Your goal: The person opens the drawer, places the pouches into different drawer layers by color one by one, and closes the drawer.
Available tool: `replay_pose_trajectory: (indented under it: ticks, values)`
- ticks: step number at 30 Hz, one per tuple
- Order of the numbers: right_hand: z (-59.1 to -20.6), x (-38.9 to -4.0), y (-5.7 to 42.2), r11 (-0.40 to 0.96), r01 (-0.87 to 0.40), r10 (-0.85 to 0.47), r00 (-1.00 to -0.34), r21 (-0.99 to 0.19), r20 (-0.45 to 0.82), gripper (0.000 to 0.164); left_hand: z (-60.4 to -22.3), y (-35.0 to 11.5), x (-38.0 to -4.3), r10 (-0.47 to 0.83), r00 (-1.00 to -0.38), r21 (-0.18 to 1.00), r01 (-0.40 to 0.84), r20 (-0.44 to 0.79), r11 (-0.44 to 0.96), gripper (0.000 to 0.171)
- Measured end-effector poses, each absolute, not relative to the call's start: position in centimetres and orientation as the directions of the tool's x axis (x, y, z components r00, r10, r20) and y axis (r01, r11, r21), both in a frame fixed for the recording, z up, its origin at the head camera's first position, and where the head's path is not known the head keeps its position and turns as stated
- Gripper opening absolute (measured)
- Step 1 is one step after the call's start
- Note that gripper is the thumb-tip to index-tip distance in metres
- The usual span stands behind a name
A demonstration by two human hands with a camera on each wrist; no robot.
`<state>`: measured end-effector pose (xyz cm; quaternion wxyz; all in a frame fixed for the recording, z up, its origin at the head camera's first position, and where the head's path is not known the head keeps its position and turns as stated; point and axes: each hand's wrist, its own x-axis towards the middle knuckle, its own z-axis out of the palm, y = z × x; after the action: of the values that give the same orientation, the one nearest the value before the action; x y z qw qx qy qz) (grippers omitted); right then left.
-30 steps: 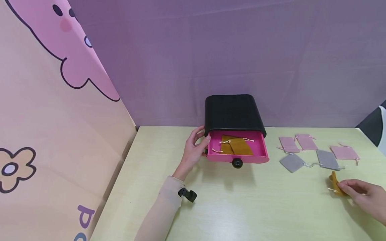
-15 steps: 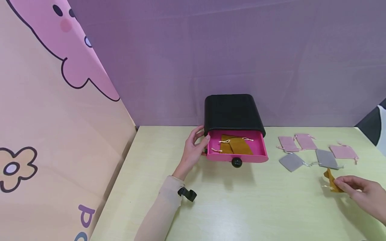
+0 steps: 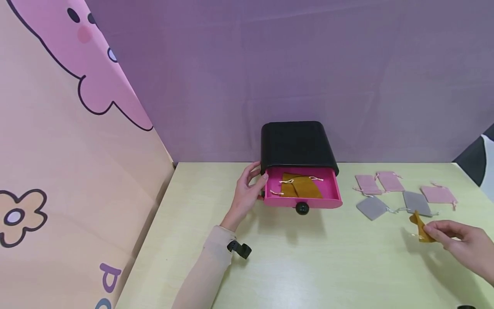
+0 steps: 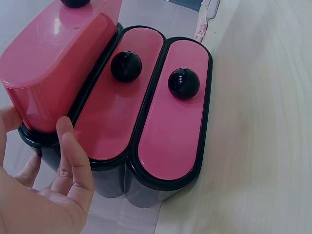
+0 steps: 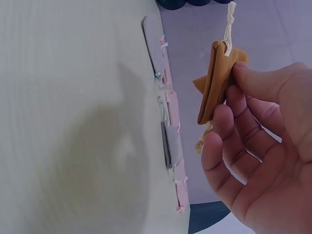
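A black drawer unit point(image 3: 297, 143) with pink drawer fronts stands at the back of the table. Its top drawer point(image 3: 332, 199) is pulled out, and mustard drawstring pouches point(image 3: 305, 186) lie inside. My left hand point(image 3: 245, 195) grips the unit's left side, thumb by the drawer's edge. In the left wrist view the fingers point(image 4: 73, 156) curl beside the black casing, below the extended drawer. My right hand point(image 3: 461, 244) pinches another mustard drawstring pouch point(image 5: 217, 80) between thumb and fingers, raised above the table, its cream cords sticking out at both ends.
Pink pouches point(image 3: 391, 182) and grey pouches point(image 3: 372, 208) lie flat on the table point(image 3: 308, 274) right of the unit. Two closed lower drawers point(image 4: 175, 122) with black knobs show in the left wrist view. A purple cloth point(image 3: 216, 86) hangs behind.
My right hand has carried the mustard pouch leftward and a little farther from me over the table. The left hand stays on the drawer unit.
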<state>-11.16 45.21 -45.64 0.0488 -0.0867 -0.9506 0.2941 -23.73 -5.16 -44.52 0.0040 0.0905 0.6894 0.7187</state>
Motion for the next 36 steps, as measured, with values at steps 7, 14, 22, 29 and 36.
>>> replay_pose_trajectory:
  ticks: [7, 14, 22, 29, 36]
  values:
    - [-45.0, -11.3, 45.1, 0.806, 0.116, 0.173, -0.984, -0.580, 0.043, 0.037, -44.6, -5.2, -23.7, 0.136, -0.983, 0.992, 0.118, 0.123, -0.040, 0.055]
    - [-44.4, -11.3, 44.9, 0.796, 0.075, 0.133, -0.990, -0.600, 0.053, 0.031, -44.6, -5.3, -23.7, 0.140, -0.982, 0.992, 0.119, 0.124, -0.040, 0.055]
    - [-43.9, -10.9, 43.8, 0.746, -0.020, 0.077, -0.990, -0.665, 0.116, 0.012, -44.5, -5.2, -23.6, 0.140, -0.982, 0.992, 0.122, 0.127, -0.044, 0.055]
    - [-43.3, -10.8, 43.1, 0.740, -0.043, 0.058, -0.990, -0.672, 0.127, 0.011, -44.5, -5.2, -23.6, 0.142, -0.982, 0.992, 0.124, 0.128, -0.037, 0.055]
    - [-42.6, -11.1, 42.4, 0.746, -0.069, 0.038, -0.989, -0.663, 0.145, 0.012, -44.5, -5.2, -23.6, 0.142, -0.981, 0.991, 0.124, 0.129, -0.042, 0.055]
